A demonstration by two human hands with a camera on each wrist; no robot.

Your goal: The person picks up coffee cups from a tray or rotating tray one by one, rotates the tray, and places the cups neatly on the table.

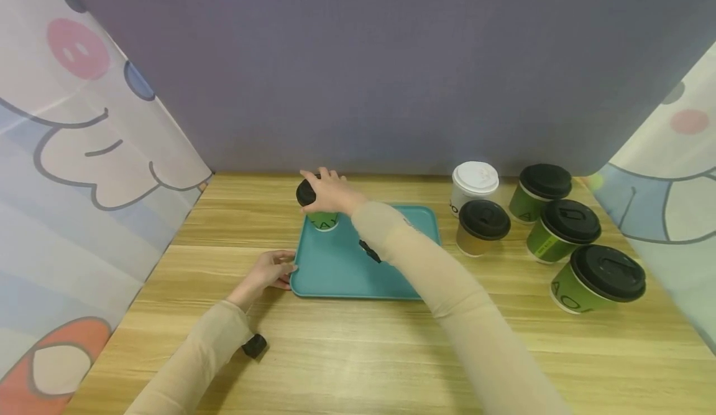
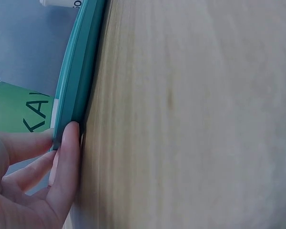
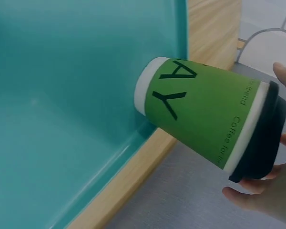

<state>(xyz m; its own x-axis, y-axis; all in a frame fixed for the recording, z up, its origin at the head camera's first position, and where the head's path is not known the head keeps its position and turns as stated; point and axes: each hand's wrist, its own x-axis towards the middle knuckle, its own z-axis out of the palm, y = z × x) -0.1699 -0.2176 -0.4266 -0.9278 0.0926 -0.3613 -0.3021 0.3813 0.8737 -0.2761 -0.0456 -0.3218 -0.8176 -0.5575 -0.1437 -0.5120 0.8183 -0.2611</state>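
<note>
A green paper coffee cup (image 3: 200, 107) with a black lid stands upright on the far left corner of the teal tray (image 1: 347, 266). My right hand (image 1: 330, 192) reaches over it from above, fingers spread around the lid (image 3: 260, 138). Down at the near left corner of the tray, my left hand (image 1: 271, 271) pinches the rim. Seen from the left wrist, thumb and fingers (image 2: 69, 148) meet on either side of that edge. The cup's printed side (image 2: 24, 107) shows just beyond them.
Right of the tray stand a white cup (image 1: 474, 185) with a white lid, a brown cup (image 1: 472, 241) with a black lid, and three green cups (image 1: 578, 291) with black lids. A grey panel (image 1: 391, 67) rises behind the wooden table (image 1: 347, 353); printed curtains (image 1: 84, 173) flank both sides.
</note>
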